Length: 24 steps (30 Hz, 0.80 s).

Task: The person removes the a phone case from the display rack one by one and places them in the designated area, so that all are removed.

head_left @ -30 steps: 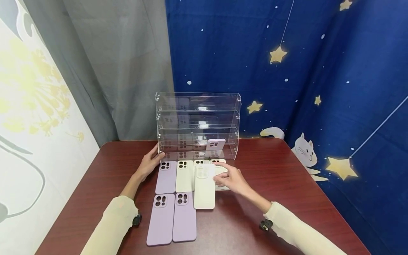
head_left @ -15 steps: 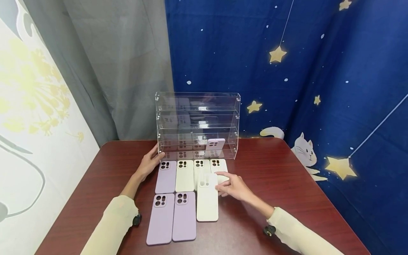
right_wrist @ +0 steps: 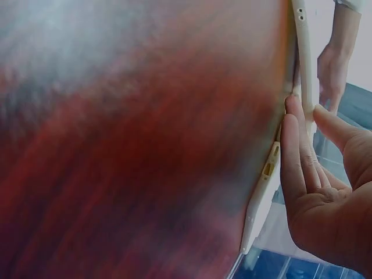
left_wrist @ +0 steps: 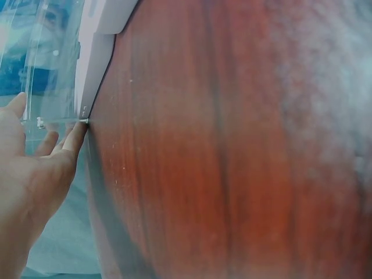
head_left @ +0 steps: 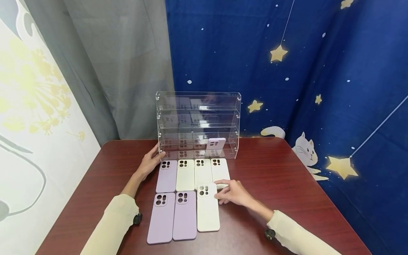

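My right hand (head_left: 234,193) pinches a cream phone case (head_left: 208,214) by its upper right edge, thumb on the back face and fingertips beneath. In the right wrist view this case (right_wrist: 306,64) shows edge-on. It lies low over the table, right of two lilac cases (head_left: 160,219) (head_left: 185,216) in the front row. My left hand (head_left: 149,163) holds the lower left side of a clear acrylic display rack (head_left: 197,120), thumb at the front and fingers along the side panel. In the left wrist view, fingertips of the hand (left_wrist: 40,157) meet the panel's edge.
Behind the front row lie a lilac case (head_left: 166,179) and three cream cases (head_left: 185,177), side by side before the rack. One lilac case (head_left: 215,144) stands on the rack's bottom tier, at right. The red-brown table (head_left: 264,166) ends at curtains.
My right hand has brought the cream case toward the table's front and lowered it beside the two lilac cases, uncovering the back row. The left hand stays at the rack.
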{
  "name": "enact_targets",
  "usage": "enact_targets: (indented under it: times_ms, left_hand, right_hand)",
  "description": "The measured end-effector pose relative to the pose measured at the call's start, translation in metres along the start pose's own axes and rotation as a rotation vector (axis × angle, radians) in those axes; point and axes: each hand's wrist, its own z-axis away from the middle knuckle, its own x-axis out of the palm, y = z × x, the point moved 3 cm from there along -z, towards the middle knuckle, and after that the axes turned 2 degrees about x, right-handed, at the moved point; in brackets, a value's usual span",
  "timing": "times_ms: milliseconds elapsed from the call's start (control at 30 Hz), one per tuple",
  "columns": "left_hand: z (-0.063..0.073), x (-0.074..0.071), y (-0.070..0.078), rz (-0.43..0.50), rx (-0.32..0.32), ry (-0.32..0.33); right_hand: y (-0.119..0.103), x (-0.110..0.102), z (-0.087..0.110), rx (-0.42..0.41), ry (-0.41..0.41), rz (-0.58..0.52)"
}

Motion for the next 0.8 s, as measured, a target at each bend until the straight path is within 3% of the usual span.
enact_targets:
  times_ms: [267, 700, 800]
  left_hand:
    - [-0.003, 0.001, -0.002, 0.046, -0.011, -0.015]
    - [-0.002, 0.001, -0.003, -0.009, 0.003, 0.007]
    - [0.004, 0.001, 0.010, 0.013, -0.009, -0.010]
  right_hand:
    - [0.002, 0.004, 0.002, -0.023, -0.003, 0.070]
    - [0.004, 0.005, 0.004, -0.032, -0.014, 0.172]
    - [0.004, 0.007, 0.006, -0.037, -0.020, 0.182]
